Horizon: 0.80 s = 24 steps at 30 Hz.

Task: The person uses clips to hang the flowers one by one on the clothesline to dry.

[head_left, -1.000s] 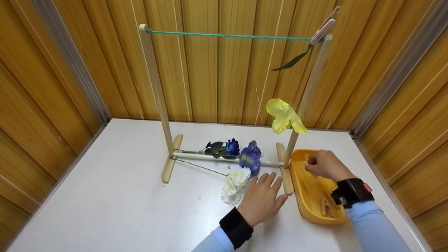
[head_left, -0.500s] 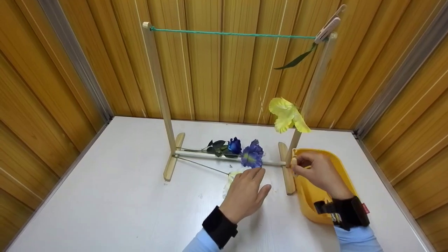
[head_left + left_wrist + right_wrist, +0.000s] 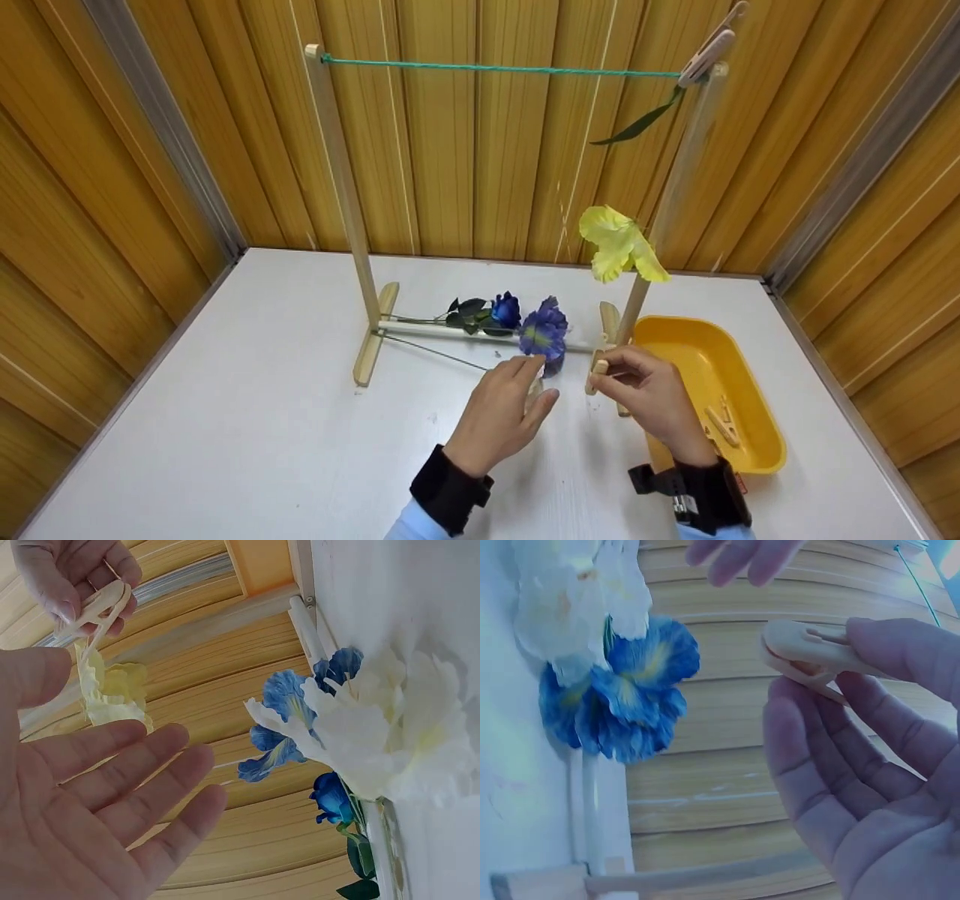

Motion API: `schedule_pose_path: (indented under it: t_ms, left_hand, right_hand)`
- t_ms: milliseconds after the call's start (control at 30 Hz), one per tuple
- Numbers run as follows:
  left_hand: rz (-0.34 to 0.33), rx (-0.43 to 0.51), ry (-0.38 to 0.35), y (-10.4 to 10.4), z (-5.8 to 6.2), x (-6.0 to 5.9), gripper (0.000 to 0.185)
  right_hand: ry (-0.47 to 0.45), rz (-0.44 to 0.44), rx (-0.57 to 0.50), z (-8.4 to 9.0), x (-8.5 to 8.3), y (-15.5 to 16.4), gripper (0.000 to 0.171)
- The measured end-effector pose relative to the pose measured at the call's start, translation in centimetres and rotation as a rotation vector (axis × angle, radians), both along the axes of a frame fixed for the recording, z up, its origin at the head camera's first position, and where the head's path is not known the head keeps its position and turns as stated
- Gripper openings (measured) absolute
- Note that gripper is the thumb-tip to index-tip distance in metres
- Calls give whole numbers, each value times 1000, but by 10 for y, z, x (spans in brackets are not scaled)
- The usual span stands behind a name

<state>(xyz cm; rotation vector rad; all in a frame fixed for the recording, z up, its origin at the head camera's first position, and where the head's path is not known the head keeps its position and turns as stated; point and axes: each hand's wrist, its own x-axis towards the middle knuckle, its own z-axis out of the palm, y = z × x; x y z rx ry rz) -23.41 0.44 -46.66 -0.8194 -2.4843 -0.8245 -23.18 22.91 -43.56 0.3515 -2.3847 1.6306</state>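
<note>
Clothespin (image 3: pixel 598 373) of pale wood, small and slim with a rounded end, sits pinched in the right hand (image 3: pixel 651 397) just in front of the rack's right foot, above the white bench (image 3: pixel 247 420). From largest down: the bench carries a wooden drying rack (image 3: pixel 352 217) strung with a green cord (image 3: pixel 495 69), then a yellow tray (image 3: pixel 720 390) at the right holding another peg (image 3: pixel 721 426). A yellow flower (image 3: pixel 619 244) hangs from a pin on the cord. Blue flowers (image 3: pixel 541 335) lie by the rack's base rail. The left hand (image 3: pixel 499 409), its grip spread with fingers relaxed, hovers over a white flower (image 3: pixel 375 727) lying on the bench.
</note>
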Motion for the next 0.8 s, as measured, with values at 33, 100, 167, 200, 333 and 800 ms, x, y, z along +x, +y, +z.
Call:
schedule_pose_path:
  t_ms: [33,100,167,200,333,800]
  left_hand:
    - [-2,4,10,0,0,0,45]
    - [-7,10,34,0,-1,1,43]
    - [-12,17,57,2,-1,2,42]
    - [-15,22,66,3,-1,2,42]
    - [-37,50,84,6,-2,3,43]
    - [-63,136,92,12,-5,3,27]
  right_hand:
    - [3,3,-20,-2,1,-3,15]
    - [10,10,-48,-6,1,-8,15]
    - [11,16,-65,-10,2,-12,16]
    - [12,19,-69,-12,2,-15,16]
    - [19,61,-65,-15,1,-22,15]
    - [-1,140,-112,-15,4,-33,27]
